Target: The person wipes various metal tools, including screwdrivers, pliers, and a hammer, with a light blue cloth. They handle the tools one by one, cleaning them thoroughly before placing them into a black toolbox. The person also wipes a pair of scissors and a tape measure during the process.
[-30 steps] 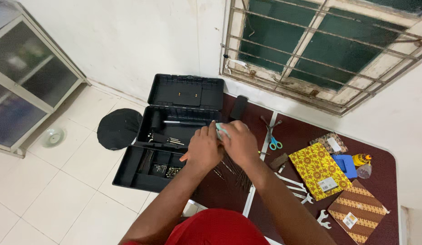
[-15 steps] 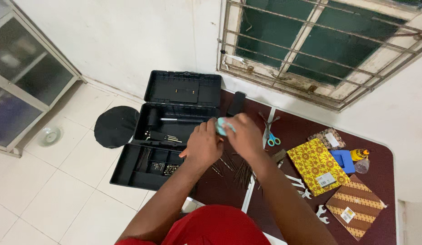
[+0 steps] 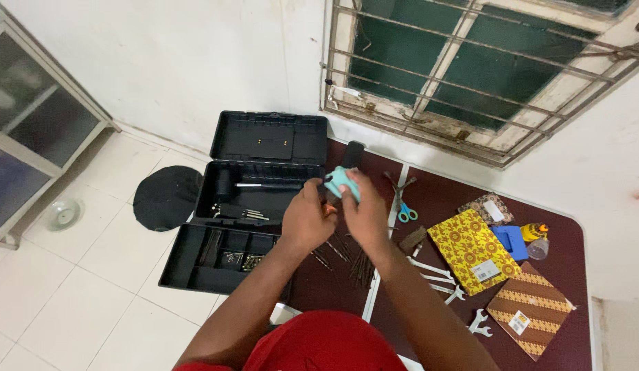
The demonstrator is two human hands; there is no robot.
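Head view: both hands meet above the dark surface [image 3: 429, 199], just right of the open black toolbox [image 3: 254, 199]. The right hand [image 3: 366, 209] has its fingers closed around a small teal tool [image 3: 342, 181], long axis tilted up-left. The left hand [image 3: 307, 218] curls beside it; its hold cannot be told.

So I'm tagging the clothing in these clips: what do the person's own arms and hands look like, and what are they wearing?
Both forearms are bare up to the bottom of the frame, with no sleeves in view. The left hand and right hand wear no gloves, and no watch or bracelet shows at the wrists; rings are too small to tell. A red garment covers the torso at the lower edge.
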